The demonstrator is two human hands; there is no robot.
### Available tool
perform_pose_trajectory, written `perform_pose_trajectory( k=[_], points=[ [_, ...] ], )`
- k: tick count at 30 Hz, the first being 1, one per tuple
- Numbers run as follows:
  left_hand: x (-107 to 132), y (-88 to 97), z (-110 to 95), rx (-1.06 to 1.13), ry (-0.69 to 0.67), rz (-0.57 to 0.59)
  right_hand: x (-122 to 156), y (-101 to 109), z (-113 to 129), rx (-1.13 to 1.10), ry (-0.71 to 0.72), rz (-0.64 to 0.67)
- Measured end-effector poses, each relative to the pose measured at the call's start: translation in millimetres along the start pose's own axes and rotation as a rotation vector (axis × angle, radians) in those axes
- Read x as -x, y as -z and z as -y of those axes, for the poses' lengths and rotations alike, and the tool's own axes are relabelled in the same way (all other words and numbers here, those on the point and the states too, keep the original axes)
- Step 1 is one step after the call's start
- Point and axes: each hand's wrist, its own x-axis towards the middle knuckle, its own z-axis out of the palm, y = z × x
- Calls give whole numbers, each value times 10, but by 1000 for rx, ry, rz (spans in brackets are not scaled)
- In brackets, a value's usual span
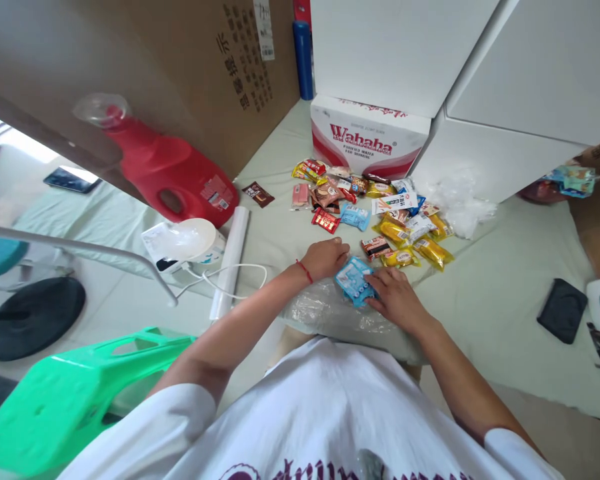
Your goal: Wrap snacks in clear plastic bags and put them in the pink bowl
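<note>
My right hand [396, 295] grips the right side of a light blue snack packet [354, 280], its fingers and thumb over the edge. My left hand [326, 258], with a red string at the wrist, is closed beside the packet's upper left corner. Its fingertips are turned away, so whatever they hold is hidden. Beneath the packet, a clear plastic bag [325, 308] lies crumpled at the table's near edge. Just beyond my hands spreads a pile of wrapped snacks, with a brown packet [376, 248], a yellow packet [433, 252], another blue packet [355, 217] and a red packet [325, 220].
Behind the snacks stands a white and red Wahaba box [367, 140]. Crumpled clear plastic [463, 203] lies to its right. On the left are a red jug [180, 177], a white roll [230, 263], a white cup [200, 240] and a cable. A black pouch [563, 310] lies far right.
</note>
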Motion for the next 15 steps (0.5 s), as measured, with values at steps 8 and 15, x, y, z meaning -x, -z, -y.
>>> perform_pose_trajectory(
  k=[8, 15],
  points=[
    [54, -12, 27, 74, 33, -77, -66, 115, 164, -73, -403, -71],
    [89, -128, 56, 145, 60, -105, -40, 29, 256, -230, -598, 5]
  ],
)
